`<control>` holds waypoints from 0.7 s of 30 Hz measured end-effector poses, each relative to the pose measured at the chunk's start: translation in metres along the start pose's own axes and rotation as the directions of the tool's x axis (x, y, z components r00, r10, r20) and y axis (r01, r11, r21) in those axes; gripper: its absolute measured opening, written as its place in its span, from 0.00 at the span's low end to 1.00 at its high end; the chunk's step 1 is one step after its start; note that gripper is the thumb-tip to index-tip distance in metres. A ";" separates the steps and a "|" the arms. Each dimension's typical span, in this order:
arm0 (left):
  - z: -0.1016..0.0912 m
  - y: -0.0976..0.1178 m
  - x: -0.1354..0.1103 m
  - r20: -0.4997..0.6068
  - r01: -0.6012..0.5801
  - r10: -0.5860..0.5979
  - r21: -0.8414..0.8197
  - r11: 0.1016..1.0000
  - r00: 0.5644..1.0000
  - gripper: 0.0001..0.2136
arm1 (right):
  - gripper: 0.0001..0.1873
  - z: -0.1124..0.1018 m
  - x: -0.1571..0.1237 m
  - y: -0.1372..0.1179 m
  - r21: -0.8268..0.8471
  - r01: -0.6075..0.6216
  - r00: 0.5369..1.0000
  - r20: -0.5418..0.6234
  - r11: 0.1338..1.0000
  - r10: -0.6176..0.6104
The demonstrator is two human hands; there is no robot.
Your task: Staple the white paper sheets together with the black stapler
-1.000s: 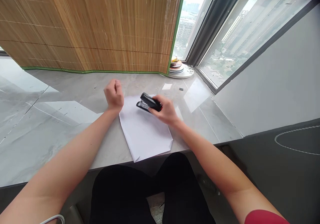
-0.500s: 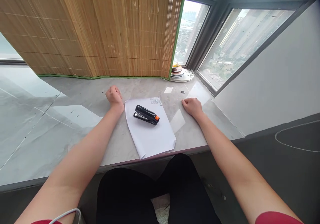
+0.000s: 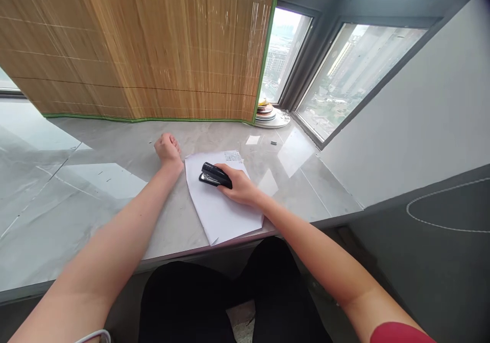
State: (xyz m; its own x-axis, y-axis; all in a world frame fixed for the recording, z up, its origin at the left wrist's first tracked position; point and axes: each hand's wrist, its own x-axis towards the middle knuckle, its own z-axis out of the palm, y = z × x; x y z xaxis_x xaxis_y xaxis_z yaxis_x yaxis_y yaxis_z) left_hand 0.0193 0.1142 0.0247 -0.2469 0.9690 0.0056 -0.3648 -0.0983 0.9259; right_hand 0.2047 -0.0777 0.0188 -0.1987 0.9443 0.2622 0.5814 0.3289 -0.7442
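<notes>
A black stapler lies on a white sheet of paper near the front edge of a grey marble sill. My right hand is wrapped round the stapler's right end, covering its orange tip. My left hand rests as a closed fist on the sill just left of the paper's far corner, holding nothing visible. Small print shows on the paper's far edge.
A bamboo blind hangs along the back of the sill. A stack of plates sits in the window corner. A small white paper scrap and a tiny dark bit lie behind the sheet. A grey wall rises at the right.
Half a second ago my right hand rested on the sill to the right, away from the stapler. It has moved left and closed on the stapler. My left fist stayed put.
</notes>
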 end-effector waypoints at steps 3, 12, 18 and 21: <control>0.000 -0.001 0.001 0.011 -0.007 0.007 0.004 1.000 1.000 0.19 | 0.33 -0.021 -0.019 0.019 -0.070 -0.067 0.996 -0.063 0.995 0.063; -0.003 -0.010 0.008 0.045 -0.055 0.055 0.001 0.998 0.997 0.19 | 0.27 -0.133 -0.080 0.084 -0.155 -0.201 0.937 -0.319 0.967 0.143; -0.003 -0.010 0.010 0.029 -0.045 0.045 0.000 0.999 0.999 0.18 | 0.24 -0.194 -0.080 0.140 -0.348 -0.744 0.623 -0.670 0.571 0.403; -0.003 -0.011 0.010 0.044 -0.049 0.050 -0.014 0.999 0.998 0.18 | 0.19 -0.197 -0.081 0.155 -0.481 -0.772 0.635 -0.612 0.415 0.472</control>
State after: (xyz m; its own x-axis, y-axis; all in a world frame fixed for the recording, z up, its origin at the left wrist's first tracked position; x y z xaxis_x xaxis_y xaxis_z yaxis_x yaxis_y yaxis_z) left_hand 0.0180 0.1245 0.0131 -0.2252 0.9719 0.0683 -0.3647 -0.1491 0.9191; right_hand 0.4664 -0.1044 0.0031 0.6309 0.7518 0.1916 0.7744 -0.5949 -0.2155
